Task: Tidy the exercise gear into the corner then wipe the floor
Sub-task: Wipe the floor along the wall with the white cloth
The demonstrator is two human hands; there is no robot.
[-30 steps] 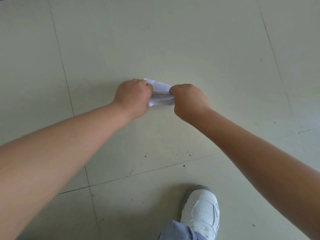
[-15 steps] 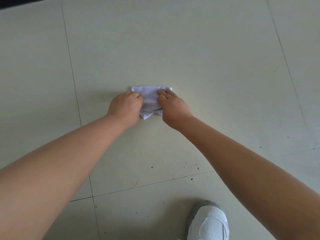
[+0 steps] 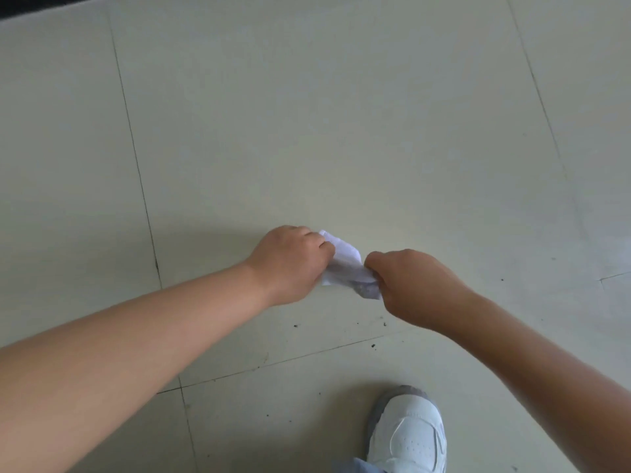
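Note:
A small white cloth, crumpled and greyish at its lower corner, is stretched between both hands just above the pale tiled floor. My left hand is fisted on the cloth's left end. My right hand pinches its lower right end. Most of the cloth's edges are hidden inside the fingers. No exercise gear is in view.
Dark specks of dirt lie on the tiles near the grout line in front of my white shoe. A dark strip runs along the top left edge of the view.
The cloth lay pressed flat on the floor under both hands; now it is bunched up and pulled between two fists. Both hands have shifted right and nearer to me.

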